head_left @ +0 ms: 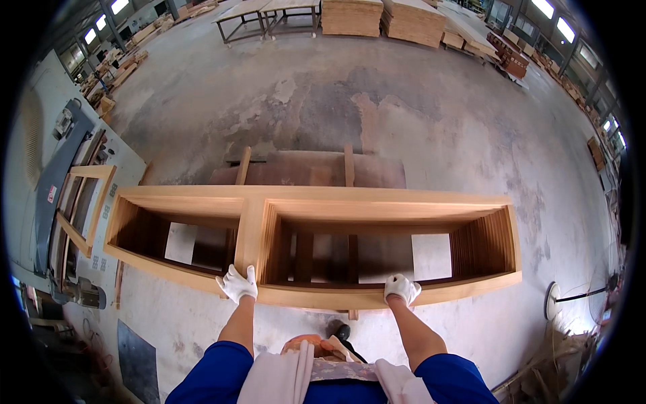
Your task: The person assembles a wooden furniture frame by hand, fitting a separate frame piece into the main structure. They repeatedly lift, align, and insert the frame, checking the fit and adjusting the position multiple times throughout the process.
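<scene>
In front of me lies a deep stack of pale wooden frames, its topmost wooden frame (253, 229) having a crossbar between a smaller left opening and a longer right one. My left hand (238, 284), in a white glove, grips the near rail beside the crossbar, thumb apart from the fingers. Farther right on that rail, my right hand (402, 289), also gloved in white, has its fingers curled over the edge. Their undersides are hidden. The inner walls of both openings show many layered frame edges.
Two support bars (349, 165) stick out beyond the stack's far side. On the left stands a machine (64, 155) with a small wooden frame (94, 209) on it. Tables (269, 10) and board stacks (414, 23) stand far back. A round-based stand (553, 301) is at right.
</scene>
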